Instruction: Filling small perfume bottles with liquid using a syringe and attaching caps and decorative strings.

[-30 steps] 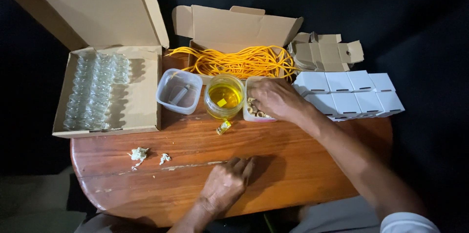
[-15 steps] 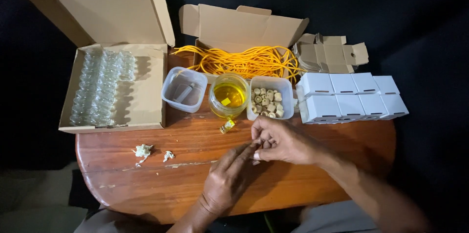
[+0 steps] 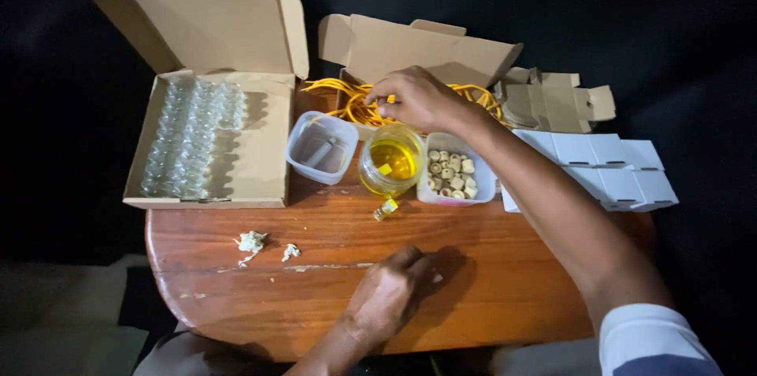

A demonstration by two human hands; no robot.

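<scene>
— Where's the right hand [image 3: 416, 98] from where you stand?

— Reached out over the far side of the wooden surface [image 3: 505, 266], above the tangle of yellow cords [image 3: 355, 105] lying in the open cardboard box [image 3: 410, 49]. Fingers bunched together, tips pinched at the cords; whether a cord is actually caught between them I cannot tell.

— And the left hand [image 3: 390, 291]?

— Resting near the front edge, curled loosely, knuckles up. I cannot tell if it holds anything.

— What sits between the two?

— A row of three: a clear tub [image 3: 322, 147] with a small pale thing inside, a round jar of yellow liquid [image 3: 392, 160], and a tub of small cork stoppers [image 3: 453, 177]. The right forearm passes over the stopper tub's far corner. A tiny filled bottle [image 3: 385, 209] lies on its side just in front of the jar.

— Off to the sides?

— On the left, a big open carton of empty glass vials [image 3: 189, 138]. On the right, white folded boxes [image 3: 607, 167] in a block, flat brown carton blanks [image 3: 552, 100] behind them. Two crumpled scraps [image 3: 264, 243] lie on the wood, well apart from the left hand.
</scene>
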